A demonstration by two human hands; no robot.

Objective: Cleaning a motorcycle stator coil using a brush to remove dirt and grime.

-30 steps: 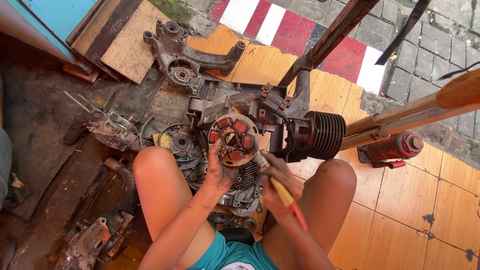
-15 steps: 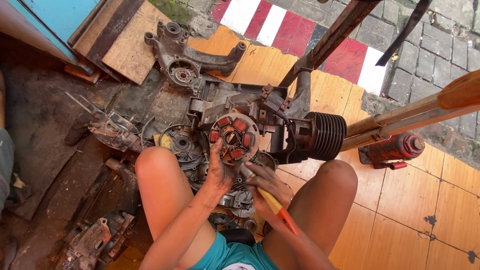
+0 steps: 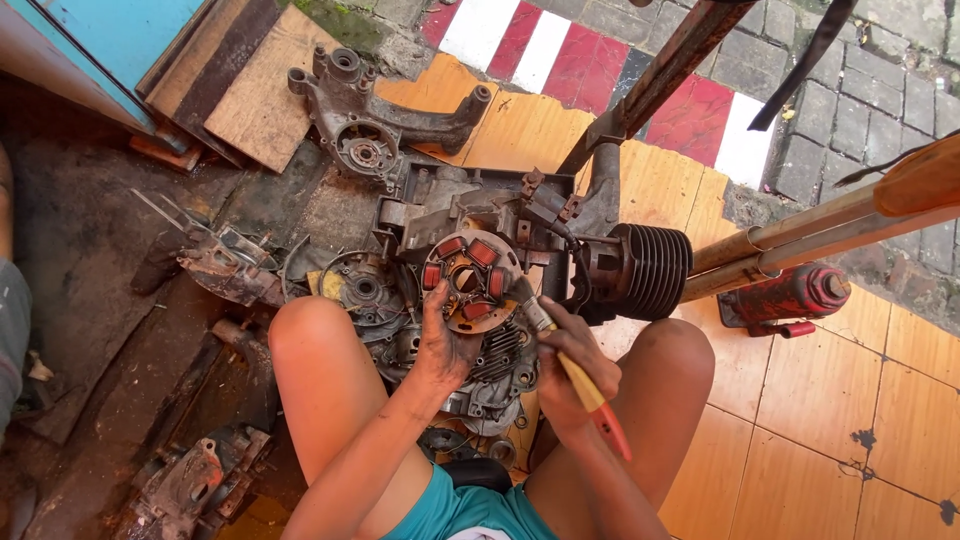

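A person crouches over a dismantled small engine on an orange tiled floor [image 3: 900, 440], knees spread to either side of the work. The left hand [image 3: 445, 345], blackened with grease, grips the lower edge of a round metal stator plate with red-wrapped copper coils [image 3: 468, 280], fingers curled up behind it and thumb on the rim, holding it tilted toward the camera just above the engine block. The right hand [image 3: 570, 365] is closed around a paintbrush with a yellow-and-red wooden handle [image 3: 585, 390], fingers wrapped tight on the shaft; its metal ferrule and bristle end [image 3: 525, 300] touch the right edge of the plate. Just beside the plate, to its right, lies a dark finned engine cylinder [image 3: 650, 270], still joined to the grimy grey crankcase [image 3: 470, 205] behind the plate. Farther back on the tiles rests a separate grey cast-metal swing-arm housing [image 3: 370, 125]. To the left, on dirty dark ground, sit more greasy engine parts [image 3: 225, 265], and another lies near the bottom left corner [image 3: 190, 480]. A red bottle jack [image 3: 790, 295] lies on its side near the right knee, under slanting metal tubes [image 3: 820, 235]. A red-and-white painted kerb [image 3: 560, 50] borders grey paving stones at the top.
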